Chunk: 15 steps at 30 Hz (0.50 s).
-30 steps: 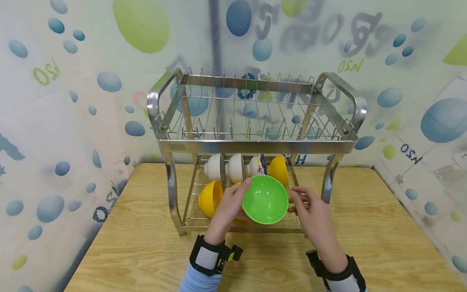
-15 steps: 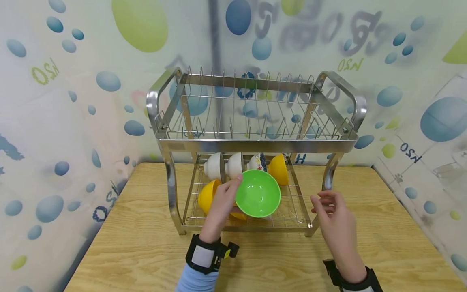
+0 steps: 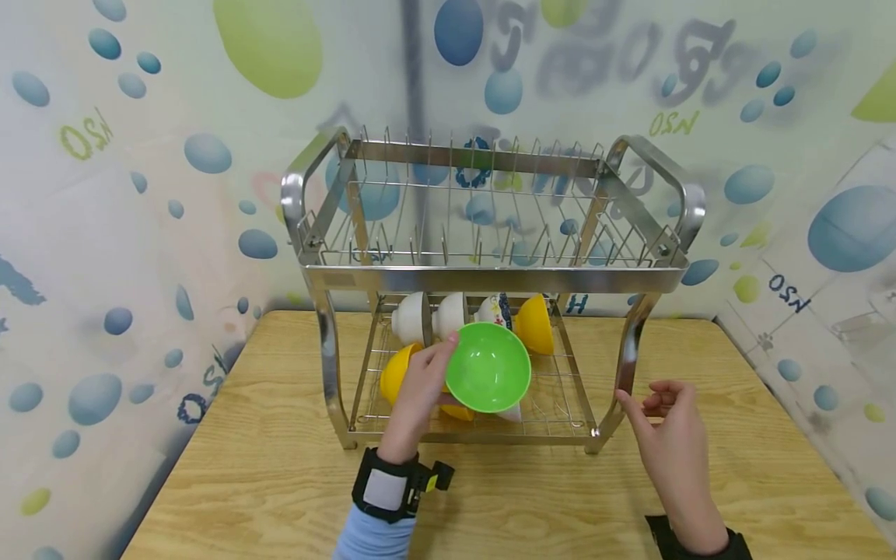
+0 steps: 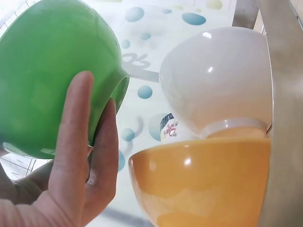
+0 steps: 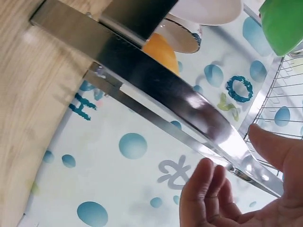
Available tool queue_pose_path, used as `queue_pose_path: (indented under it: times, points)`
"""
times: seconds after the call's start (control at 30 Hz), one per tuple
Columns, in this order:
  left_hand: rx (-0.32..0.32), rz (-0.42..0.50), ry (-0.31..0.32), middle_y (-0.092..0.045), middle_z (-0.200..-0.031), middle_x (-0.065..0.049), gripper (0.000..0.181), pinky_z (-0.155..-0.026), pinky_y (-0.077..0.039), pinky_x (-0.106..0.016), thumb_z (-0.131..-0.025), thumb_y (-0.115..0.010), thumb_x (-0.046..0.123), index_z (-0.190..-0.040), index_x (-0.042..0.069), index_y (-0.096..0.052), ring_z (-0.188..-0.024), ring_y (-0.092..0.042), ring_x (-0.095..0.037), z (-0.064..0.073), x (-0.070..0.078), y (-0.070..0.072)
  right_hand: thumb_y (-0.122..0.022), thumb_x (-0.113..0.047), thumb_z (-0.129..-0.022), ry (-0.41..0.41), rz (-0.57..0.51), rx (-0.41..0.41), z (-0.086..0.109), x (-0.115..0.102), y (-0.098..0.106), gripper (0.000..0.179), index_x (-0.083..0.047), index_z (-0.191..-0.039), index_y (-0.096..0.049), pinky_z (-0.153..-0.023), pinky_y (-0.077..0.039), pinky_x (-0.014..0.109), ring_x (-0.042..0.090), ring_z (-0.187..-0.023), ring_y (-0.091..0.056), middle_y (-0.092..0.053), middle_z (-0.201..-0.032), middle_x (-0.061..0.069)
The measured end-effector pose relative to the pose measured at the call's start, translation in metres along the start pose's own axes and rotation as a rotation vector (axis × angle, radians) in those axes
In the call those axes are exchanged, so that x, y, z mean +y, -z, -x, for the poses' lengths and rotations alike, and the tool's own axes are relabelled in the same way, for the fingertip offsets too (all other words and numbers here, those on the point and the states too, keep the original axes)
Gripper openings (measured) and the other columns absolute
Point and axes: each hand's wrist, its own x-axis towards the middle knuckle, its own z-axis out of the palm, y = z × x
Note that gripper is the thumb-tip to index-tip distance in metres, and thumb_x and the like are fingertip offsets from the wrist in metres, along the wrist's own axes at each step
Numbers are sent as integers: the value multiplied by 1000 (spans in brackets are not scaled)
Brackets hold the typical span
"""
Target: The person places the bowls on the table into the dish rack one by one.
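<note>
My left hand (image 3: 420,383) holds a bright green bowl (image 3: 488,367) in front of the lower tier of a metal dish rack (image 3: 497,278). The thumb lies at the bowl's rim, and the left wrist view has fingers against its underside and foot ring. The bowl's inside faces my head. Partly hidden behind hand and bowl are a yellow bowl (image 3: 397,375), a second yellow one (image 3: 458,413) and a white bowl (image 3: 512,413). My right hand (image 3: 670,442) is empty, its fingers loosely bent, with the thumb tip right at the rack's right front leg (image 3: 630,350).
Along the back of the lower tier, two white bowls (image 3: 413,319), a patterned bowl (image 3: 495,311) and a yellow bowl (image 3: 535,325) stand on edge. Wire dividers line the upper tier (image 3: 476,210). The rack stands on a wooden table (image 3: 245,482) against a patterned backdrop.
My right hand has let go of the green bowl and moved right to beside the rack leg. The left hand has shifted the bowl slightly left and up, uncovering part of the lower tier.
</note>
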Motion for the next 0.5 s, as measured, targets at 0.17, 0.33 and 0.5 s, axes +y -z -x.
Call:
queue_pose_path:
  times: [0.17, 0.33, 0.5]
  points:
    - [18, -2, 2, -65, -83, -4, 43, -62, -57, -41, -100, -44, 36, -107, -1, -64, -70, -66, -15, 0, 1, 2, -63, -38, -90, -14, 14, -128, 0, 8, -3, 58, 4, -124, -40, -72, -55, 40, 37, -96, -61, -57, -105, 22]
    - [28, -9, -6, -66, -85, -6, 43, -62, -57, -41, -101, -43, 35, -109, -1, -64, -71, -66, -16, 0, 2, 5, -61, -39, -91, 1, 38, -258, 0, 16, -7, 65, 8, -129, -39, -78, -54, 46, 43, -104, -59, -57, -114, 30]
    - [27, -10, -9, -66, -84, -6, 43, -63, -57, -41, -101, -42, 34, -109, -2, -64, -71, -66, -16, 0, 2, 6, -61, -31, -93, 11, 25, -291, 2, 18, -11, 56, 8, -128, -40, -81, -54, 45, 42, -106, -59, -58, -115, 30]
